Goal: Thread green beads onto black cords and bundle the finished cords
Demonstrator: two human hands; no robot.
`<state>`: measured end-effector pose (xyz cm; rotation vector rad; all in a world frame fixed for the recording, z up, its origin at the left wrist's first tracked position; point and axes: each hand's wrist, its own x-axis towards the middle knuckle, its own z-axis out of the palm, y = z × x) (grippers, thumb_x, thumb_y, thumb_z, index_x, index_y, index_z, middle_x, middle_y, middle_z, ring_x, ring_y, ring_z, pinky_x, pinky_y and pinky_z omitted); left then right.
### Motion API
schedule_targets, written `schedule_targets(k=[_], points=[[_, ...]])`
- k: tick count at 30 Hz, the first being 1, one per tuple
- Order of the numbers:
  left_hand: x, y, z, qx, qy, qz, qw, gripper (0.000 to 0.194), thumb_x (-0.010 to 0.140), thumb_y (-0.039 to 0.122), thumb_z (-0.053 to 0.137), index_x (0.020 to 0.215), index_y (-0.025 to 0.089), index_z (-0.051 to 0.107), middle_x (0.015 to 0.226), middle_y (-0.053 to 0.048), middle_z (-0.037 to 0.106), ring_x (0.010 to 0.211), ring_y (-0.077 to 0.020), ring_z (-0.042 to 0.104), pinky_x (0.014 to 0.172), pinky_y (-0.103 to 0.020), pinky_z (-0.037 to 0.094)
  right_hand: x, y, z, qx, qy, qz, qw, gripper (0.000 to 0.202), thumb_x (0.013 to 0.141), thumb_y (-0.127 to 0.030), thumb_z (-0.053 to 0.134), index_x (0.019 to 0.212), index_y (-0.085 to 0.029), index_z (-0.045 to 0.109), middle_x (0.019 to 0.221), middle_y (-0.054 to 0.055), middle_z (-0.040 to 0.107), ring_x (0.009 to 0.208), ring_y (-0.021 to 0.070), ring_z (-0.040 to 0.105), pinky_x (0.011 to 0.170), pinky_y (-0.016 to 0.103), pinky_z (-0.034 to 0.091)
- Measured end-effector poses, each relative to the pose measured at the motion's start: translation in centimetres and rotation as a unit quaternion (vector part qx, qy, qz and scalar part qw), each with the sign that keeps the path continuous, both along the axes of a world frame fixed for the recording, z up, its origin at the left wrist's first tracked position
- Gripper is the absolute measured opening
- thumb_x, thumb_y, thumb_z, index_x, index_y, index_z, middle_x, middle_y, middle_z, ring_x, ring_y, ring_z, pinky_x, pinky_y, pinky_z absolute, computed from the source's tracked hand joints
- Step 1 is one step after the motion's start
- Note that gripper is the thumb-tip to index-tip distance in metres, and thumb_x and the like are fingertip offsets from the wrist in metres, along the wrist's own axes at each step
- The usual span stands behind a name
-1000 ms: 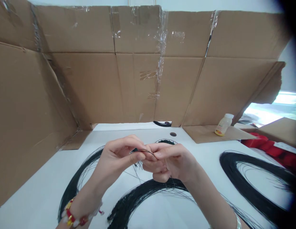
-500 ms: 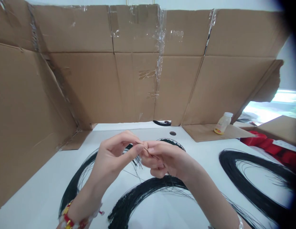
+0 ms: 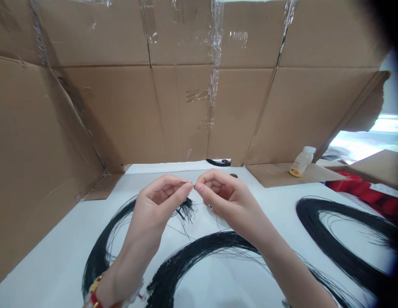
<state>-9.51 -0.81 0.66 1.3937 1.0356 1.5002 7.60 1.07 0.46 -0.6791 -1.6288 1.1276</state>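
Note:
Above the white table, my left hand (image 3: 155,205) is closed in a pinch, thumb against forefinger. My right hand (image 3: 233,194) pinches too, its fingertips almost meeting those of the left. A thin dark strand (image 3: 194,186) runs across the small gap between both pinches; most of it is hidden by the fingers. Below my hands curves a thick bundle of black strands (image 3: 199,248) with loose ends. Behind my left wrist lies a second black bundle (image 3: 99,252), its frayed tip (image 3: 186,209) showing between my arms.
Another black coil (image 3: 314,220) lies to the right on the white table (image 3: 224,273). Taped cardboard walls (image 3: 182,115) stand behind and to the left. A small white-capped bottle (image 3: 302,161) rests on a cardboard flap (image 3: 266,175). Red items (image 3: 356,188) fill a box beyond it.
My right hand has turned and opened out from its curled grip into a fingertip pinch, slightly away from my left hand. The view has tilted down a little.

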Motion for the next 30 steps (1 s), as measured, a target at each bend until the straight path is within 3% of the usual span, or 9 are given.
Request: schedule_targets(k=[10,19,26,30], points=[[-0.1,0.0,-0.2,0.016,0.026,0.012,0.999,0.014,0.088,0.039,0.077,0.079,0.029,0.075,0.075,0.004,0.062,0.078,-0.0119,0.055,0.074,-0.019,0.045,0.5,0.0,0.2,0.0,-0.002,0.011,1.0,0.02,0.099,-0.028,0.063,0.082,-0.019,0.058,0.064,-0.008,0.04,0.057,0.0064,0.033,0.049,0.02,0.026],[-0.3,-0.6,0.6,0.015,0.049,-0.013,0.999,0.02,0.087,0.036,0.075,0.07,0.026,0.07,0.073,0.002,0.058,0.075,-0.0143,0.051,0.07,-0.022,0.042,1.4,0.8,0.2,-0.066,0.017,0.113,0.991,0.018,0.093,-0.024,0.071,0.081,-0.019,0.058,0.059,-0.01,0.033,0.049,0.0052,0.016,0.043,0.021,0.015],[-0.8,-0.2,0.8,-0.004,0.116,-0.037,0.993,0.019,0.089,0.043,0.071,0.077,0.028,0.069,0.074,0.001,0.06,0.077,-0.017,0.054,0.067,-0.026,0.041,1.6,1.2,0.1,-0.076,-0.001,0.1,0.992,0.02,0.091,-0.027,0.072,0.081,-0.019,0.057,0.059,-0.01,0.031,0.049,0.0055,0.014,0.042,0.022,0.01],[-0.3,-0.6,1.0,0.018,0.122,-0.007,0.992,0.012,0.085,0.041,0.076,0.082,0.029,0.073,0.071,0.002,0.063,0.071,-0.0173,0.055,0.065,-0.027,0.041,1.7,1.3,0.1,-0.078,-0.015,0.085,0.993,0.02,0.09,-0.027,0.072,0.079,-0.019,0.057,0.059,-0.01,0.031,0.049,0.0058,0.015,0.042,0.021,0.012]])
